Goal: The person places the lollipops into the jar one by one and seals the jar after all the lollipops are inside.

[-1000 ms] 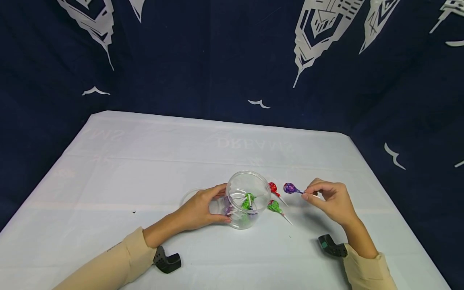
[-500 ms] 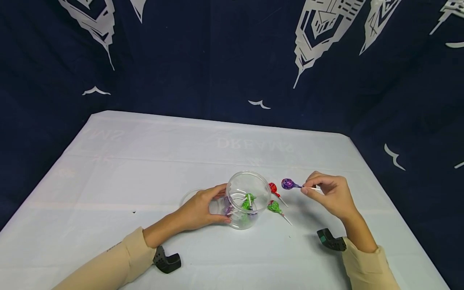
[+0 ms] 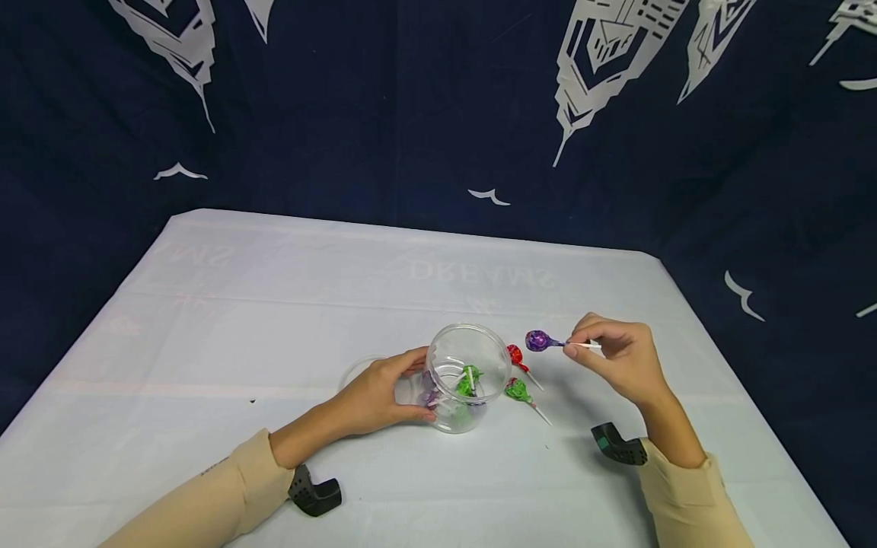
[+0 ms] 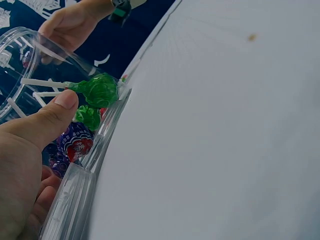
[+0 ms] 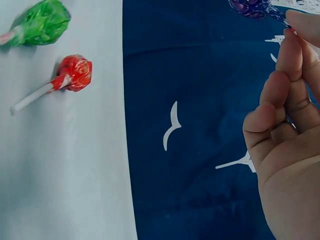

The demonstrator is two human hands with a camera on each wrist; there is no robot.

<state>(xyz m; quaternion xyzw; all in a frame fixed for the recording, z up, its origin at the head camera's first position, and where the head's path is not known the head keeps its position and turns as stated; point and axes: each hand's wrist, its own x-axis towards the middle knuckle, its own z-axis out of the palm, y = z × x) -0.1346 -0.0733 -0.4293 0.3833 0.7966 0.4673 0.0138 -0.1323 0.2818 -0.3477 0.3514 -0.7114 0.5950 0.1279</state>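
My left hand (image 3: 375,397) holds the side of a clear plastic jar (image 3: 454,426), thumb and fingers around its wall. Through that wall the left wrist view shows green lollipops (image 4: 102,90) and purple ones (image 4: 75,141), their white sticks pointing toward the mouth. Right of the jar, above the table, my right hand (image 3: 620,356) pinches a purple-wrapped lollipop (image 3: 537,341) at its white stick between thumb and fingertips. Its candy end points left, toward the jar. Beneath it on the table lie a red lollipop (image 3: 515,355) and a green lollipop (image 3: 518,390), close beside the jar.
A clear round piece like a lid (image 4: 70,202) lies left of the jar, partly behind my left hand. White cloth covers the table (image 3: 274,320). A dark blue curtain (image 3: 384,114) with white prints hangs behind it. Black devices (image 3: 315,493) sit at both wrists.
My right hand has risen a little and shifted slightly left with the purple lollipop, whose candy end is nearer the jar. The left hand and the jar stay put.
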